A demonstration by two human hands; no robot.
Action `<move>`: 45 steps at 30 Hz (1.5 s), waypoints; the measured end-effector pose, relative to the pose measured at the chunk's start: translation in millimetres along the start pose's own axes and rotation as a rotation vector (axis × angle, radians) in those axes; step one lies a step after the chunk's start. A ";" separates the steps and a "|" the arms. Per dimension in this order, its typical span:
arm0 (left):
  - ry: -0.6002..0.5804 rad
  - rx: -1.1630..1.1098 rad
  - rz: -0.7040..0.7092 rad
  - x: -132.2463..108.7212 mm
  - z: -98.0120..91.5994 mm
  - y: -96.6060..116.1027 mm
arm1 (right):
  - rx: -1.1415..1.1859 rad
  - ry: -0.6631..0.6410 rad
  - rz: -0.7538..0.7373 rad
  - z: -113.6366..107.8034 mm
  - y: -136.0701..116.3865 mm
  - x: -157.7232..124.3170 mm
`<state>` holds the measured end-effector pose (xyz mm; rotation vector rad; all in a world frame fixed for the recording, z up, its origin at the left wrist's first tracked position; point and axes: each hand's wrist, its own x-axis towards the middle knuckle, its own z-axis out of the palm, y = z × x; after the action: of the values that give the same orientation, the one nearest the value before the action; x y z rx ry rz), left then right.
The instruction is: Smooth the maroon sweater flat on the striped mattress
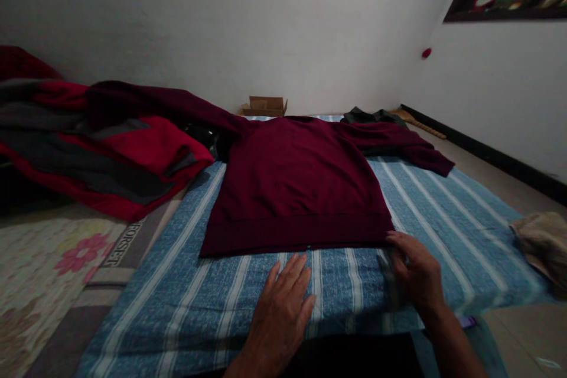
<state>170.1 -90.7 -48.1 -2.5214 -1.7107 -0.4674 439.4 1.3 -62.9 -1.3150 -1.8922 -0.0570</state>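
A dark maroon sweater [292, 183] lies spread flat on a blue striped cloth [177, 301], its sleeves stretched out to both sides. My left hand [283, 301] lies flat and open on the striped cloth just below the sweater's hem, fingers together and stretched forward. My right hand [414, 269] rests at the sweater's lower right corner, fingers extended and touching the hem edge. Neither hand grips anything.
A red and grey garment [110, 159] is heaped at the left. A floral mat [48, 260] lies at the lower left. A small cardboard box [266, 106] stands by the far wall, beside dark folded clothes [372, 116]. A tan cloth [543, 242] lies at the right.
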 end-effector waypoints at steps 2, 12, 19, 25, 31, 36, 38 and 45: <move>-0.002 0.000 -0.001 -0.9 -0.8 0.9 | 0.031 -0.009 -0.126 10.7 -16.1 -5.0; -0.077 -0.102 -0.072 -2.7 -12.8 9.1 | -0.351 -0.242 -0.049 29.1 -22.1 -18.6; -0.057 -0.184 -0.074 -7.5 -17.4 9.9 | -0.376 -0.199 -0.037 27.0 -19.0 -22.8; 0.245 -0.078 -0.075 4.0 -17.4 -14.5 | -0.395 -0.175 -0.027 29.4 -22.8 -19.9; 0.293 0.120 -0.179 42.8 -17.4 -63.2 | -0.244 -0.040 -0.047 36.5 -35.0 -2.7; 0.065 0.201 -0.241 60.3 -10.8 -81.0 | -0.179 -0.085 -0.102 53.3 -46.4 34.6; -0.016 0.205 -0.277 62.1 -6.4 -83.4 | -0.208 -0.172 -0.083 60.9 -44.5 47.0; -0.169 0.214 -0.362 56.1 5.4 -86.7 | -0.358 -0.428 0.171 74.4 -17.0 49.7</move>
<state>110.8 -6.0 -48.0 -2.1636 -2.1604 -0.0781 375.9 65.6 -74.5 -1.8460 -2.1840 -0.0282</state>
